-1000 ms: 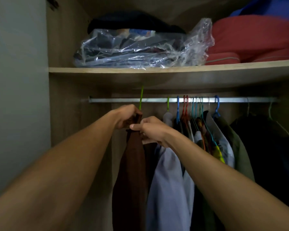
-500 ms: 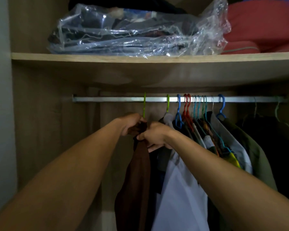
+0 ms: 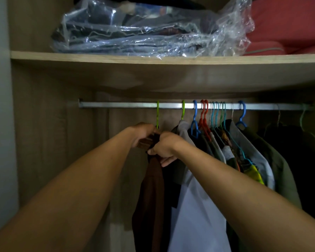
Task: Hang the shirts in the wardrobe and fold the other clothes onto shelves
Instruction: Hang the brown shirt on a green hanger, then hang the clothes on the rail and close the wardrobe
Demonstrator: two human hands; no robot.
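The brown shirt (image 3: 153,190) hangs from a green hanger (image 3: 157,113) on the rail (image 3: 116,104), with other garments (image 3: 198,215) at its 3 o'clock. Both hands hold its collar, the cloth falling to their 6 o'clock: left hand (image 3: 142,133) curled round it, right hand (image 3: 164,146) pinching. Likely step: settling it on the hanger. The next move calls for letting go cleanly without tugging it off.

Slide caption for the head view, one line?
Left hand and right hand grip brown shirt on green hanger at wardrobe rail.

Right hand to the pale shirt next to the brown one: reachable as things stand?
Probably yes: the right hand is just beside the pale shirt, nothing between, but it must first release the brown shirt.
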